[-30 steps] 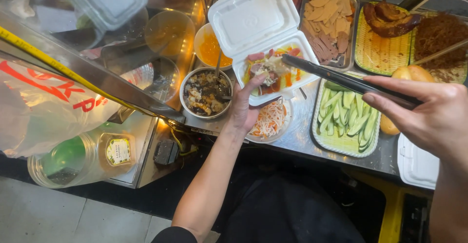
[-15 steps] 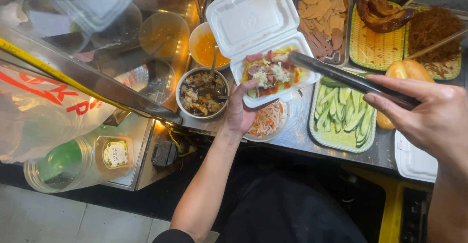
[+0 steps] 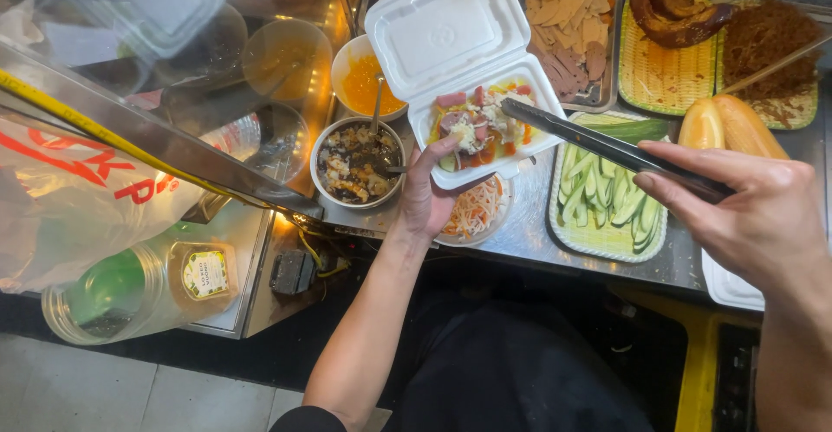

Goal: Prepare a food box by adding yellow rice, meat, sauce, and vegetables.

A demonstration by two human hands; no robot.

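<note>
Holding the box (image 3: 472, 94) from below, our left hand (image 3: 429, 194) cups its near left corner, thumb on the rim; the white foam clamshell sits tilted over the table (image 3: 529, 228), lid thrown back and away from us, filled half showing meat slices and orange shreds. Our right hand (image 3: 754, 215) is closed round the tongs (image 3: 607, 146), dark, long axis running from the hand at right up-left to tips resting over the box's filling.

Packages and labels: a clear bag (image 3: 69, 198) with red lettering at far left; a clear jar (image 3: 130, 289) below it, green inside, with a small yellow-green round label; a yellow strip crossing the glass diagonally.

Round about: a bowl (image 3: 355, 163) of dark filling with a spoon, an orange sauce cup (image 3: 364, 81), a cucumber tray (image 3: 607, 202), bread (image 3: 728, 124).

Hard to make out: reflections blur the glass case at upper left; a white tray (image 3: 728, 285) is partly hidden under our right hand; the far trays are cut off by the frame.
</note>
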